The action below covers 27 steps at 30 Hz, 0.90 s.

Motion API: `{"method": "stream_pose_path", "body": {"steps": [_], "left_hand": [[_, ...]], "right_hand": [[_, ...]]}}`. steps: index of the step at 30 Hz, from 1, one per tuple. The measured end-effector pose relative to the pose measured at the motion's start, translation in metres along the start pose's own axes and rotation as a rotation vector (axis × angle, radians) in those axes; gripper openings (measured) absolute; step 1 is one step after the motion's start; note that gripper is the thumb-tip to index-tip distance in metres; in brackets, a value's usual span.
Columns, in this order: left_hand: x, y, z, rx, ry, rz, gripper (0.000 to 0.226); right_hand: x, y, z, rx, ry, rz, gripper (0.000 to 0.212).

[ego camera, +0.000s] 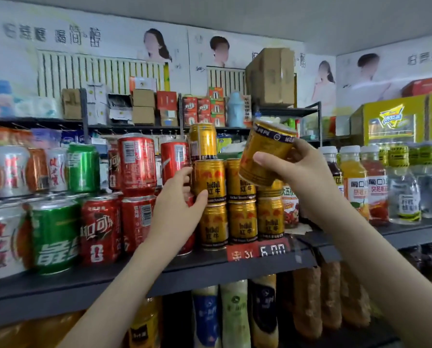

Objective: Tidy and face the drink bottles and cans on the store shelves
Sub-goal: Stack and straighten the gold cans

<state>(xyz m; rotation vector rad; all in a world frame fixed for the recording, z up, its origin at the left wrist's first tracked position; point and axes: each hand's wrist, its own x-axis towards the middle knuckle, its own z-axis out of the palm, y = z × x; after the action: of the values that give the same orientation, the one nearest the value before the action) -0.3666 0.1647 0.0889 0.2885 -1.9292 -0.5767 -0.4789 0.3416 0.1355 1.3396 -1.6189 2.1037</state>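
Gold can [265,149] gripped in right hand [295,172], off the shelf [235,270], long axis tilted, top leaning right. Free spot on two-high column [241,197] just below-left of grip; right hand nearer. Left hand [179,199] apparently wrapped round stacked can [209,177], further left.

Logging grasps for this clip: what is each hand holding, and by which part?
The right hand holds a tilted gold can round its side wall. The left hand grips a stacked gold can by its lower side.
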Motion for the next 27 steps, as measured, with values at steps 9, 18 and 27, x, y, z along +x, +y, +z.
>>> {"method": "stream_pose_path", "body": {"steps": [9, 18, 27], "left_hand": [[0.041, 0.011, 0.012, 0.163, 0.031, 0.043, 0.063], [0.056, 0.005, 0.033, 0.232, 0.008, -0.009, 0.064], [0.059, 0.009, 0.038, 0.267, 0.018, -0.036, 0.054]], "right_hand": [[0.091, 0.005, 0.022, -0.245, -0.092, -0.023, 0.033], [0.132, 0.036, 0.029, -0.363, -0.139, 0.043, 0.051], [0.136, 0.047, 0.030, -0.417, -0.159, -0.053, 0.057]]}}
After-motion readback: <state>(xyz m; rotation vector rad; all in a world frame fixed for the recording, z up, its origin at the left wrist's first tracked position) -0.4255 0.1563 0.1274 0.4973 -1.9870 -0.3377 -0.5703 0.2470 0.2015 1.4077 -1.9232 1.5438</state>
